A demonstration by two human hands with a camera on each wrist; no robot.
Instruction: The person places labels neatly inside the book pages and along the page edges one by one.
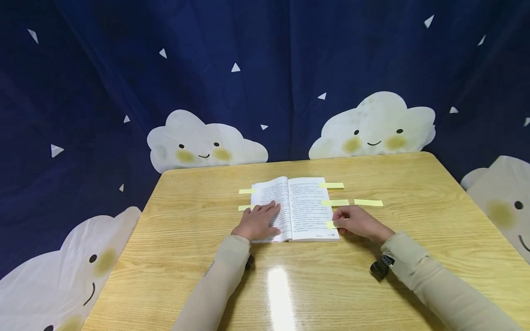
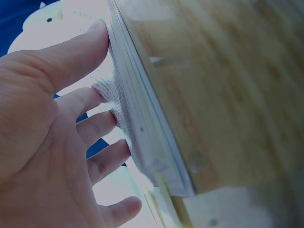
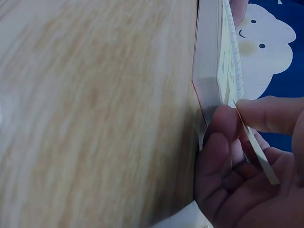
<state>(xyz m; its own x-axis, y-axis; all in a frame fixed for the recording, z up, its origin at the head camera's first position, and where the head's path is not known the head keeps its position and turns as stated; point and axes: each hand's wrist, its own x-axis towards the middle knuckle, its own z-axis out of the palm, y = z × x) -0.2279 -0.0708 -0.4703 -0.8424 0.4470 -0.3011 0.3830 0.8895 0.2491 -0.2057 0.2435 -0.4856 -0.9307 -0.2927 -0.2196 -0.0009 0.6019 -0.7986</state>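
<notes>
An open book (image 1: 308,207) lies on the wooden table, both pages full of printed text. My left hand (image 1: 257,223) rests on the left page with its fingers spread; in the left wrist view this hand (image 2: 52,133) has its fingertips on the paper beside the page edges (image 2: 145,99). At the lower right edge of the right page, my right hand (image 1: 359,221) pinches a pale yellow sticky strip (image 1: 331,225). The right wrist view shows that strip (image 3: 260,156) between thumb and fingertip, one end against the page and the other sticking out over the palm.
Yellow strips jut from the right page, an upper one (image 1: 332,185) and a middle one (image 1: 336,202), and two from the left page (image 1: 247,191). Another yellow strip (image 1: 368,202) lies on the table (image 1: 198,211) at the right. Behind hangs a dark blue cloud-print curtain (image 1: 285,78).
</notes>
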